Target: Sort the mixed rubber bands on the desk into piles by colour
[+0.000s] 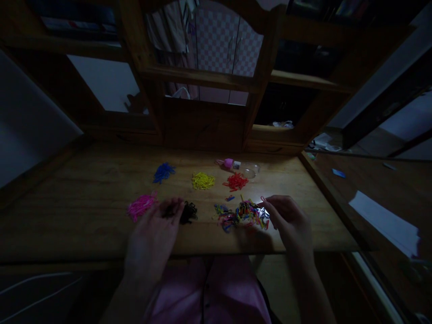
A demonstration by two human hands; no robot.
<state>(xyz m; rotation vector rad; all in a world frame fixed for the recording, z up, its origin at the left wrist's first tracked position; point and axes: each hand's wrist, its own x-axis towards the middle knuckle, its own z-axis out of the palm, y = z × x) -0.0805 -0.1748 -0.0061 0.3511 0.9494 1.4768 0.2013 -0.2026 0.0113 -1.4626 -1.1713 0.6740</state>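
Observation:
My left hand (157,227) is held over the left side of a pile of black paper clips (189,212), its fingertips pressed together. Whatever lies between those fingertips is too dark to make out. A red paper clip (263,199) is pinched between the thumb and finger of my right hand (292,220). That hand is at the right edge of a mixed, many-coloured heap of paper clips (248,212). Pink paper clips (141,206) lie left of my left hand. Farther back are separate piles of blue (164,172), yellow (203,181) and red paper clips (236,181).
Behind the red pile a clear bottle with a pink cap (228,163) lies on its side on the wooden table (101,180). A wooden shelf unit (202,121) rises along the back. White paper (384,222) rests on a surface to the right. The room is dim.

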